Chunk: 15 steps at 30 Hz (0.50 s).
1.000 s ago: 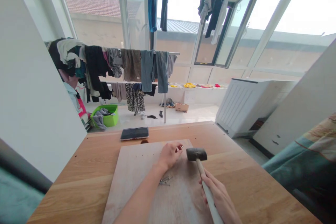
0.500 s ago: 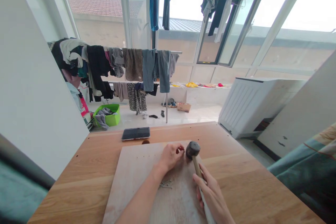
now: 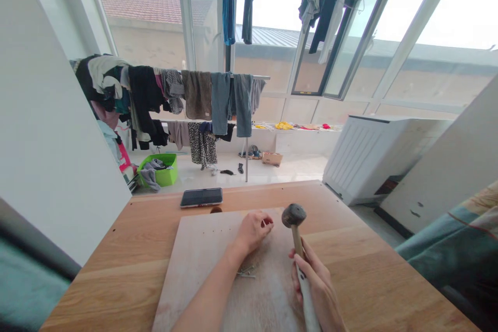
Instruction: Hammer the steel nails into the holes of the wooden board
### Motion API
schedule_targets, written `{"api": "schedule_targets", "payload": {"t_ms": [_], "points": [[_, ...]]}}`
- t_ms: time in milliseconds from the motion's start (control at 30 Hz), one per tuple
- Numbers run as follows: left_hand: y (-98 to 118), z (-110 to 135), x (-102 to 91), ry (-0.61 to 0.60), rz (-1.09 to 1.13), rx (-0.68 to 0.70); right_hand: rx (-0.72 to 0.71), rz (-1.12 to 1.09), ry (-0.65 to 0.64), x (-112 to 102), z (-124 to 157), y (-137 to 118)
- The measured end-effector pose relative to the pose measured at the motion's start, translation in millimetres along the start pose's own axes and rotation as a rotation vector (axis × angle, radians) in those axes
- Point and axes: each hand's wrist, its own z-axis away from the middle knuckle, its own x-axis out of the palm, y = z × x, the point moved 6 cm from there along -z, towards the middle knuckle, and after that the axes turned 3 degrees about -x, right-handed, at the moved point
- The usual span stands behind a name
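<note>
My right hand [image 3: 316,277] is wrapped round the wooden handle of a hammer [image 3: 294,216] with a dark, blocky head. The hammer head is up and to the right of my left hand [image 3: 253,231], apart from it. Thumb and fingers of the left hand are pinched together over the far part of a pale wooden board [image 3: 194,270]; what they hold, if anything, is too small to make out. Several loose nails [image 3: 246,273] lie on the board beside my left forearm. A row of small marks [image 3: 212,231] runs along the board's far left part.
The board lies on a wooden table [image 3: 369,249]. Near the table's far edge is a phone [image 3: 201,197], with a small dark round thing [image 3: 216,210] close by. Beyond stand a laundry rack [image 3: 257,78], a green basket [image 3: 171,171] and a white cabinet-like unit [image 3: 358,155].
The hammer head has moved up and to the right, away from my left hand. My left hand stays in nearly the same place.
</note>
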Motion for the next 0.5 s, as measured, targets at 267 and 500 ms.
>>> {"api": "schedule_targets", "payload": {"t_ms": [267, 500], "points": [[0, -1, 1.0, 0.007, -0.023, -0.013, -0.013, 0.143, 0.025, 7, -13, -1], [0, -1, 0.7, 0.003, -0.015, -0.016, 0.063, 0.01, -0.012, 13, -2, 0]]}}
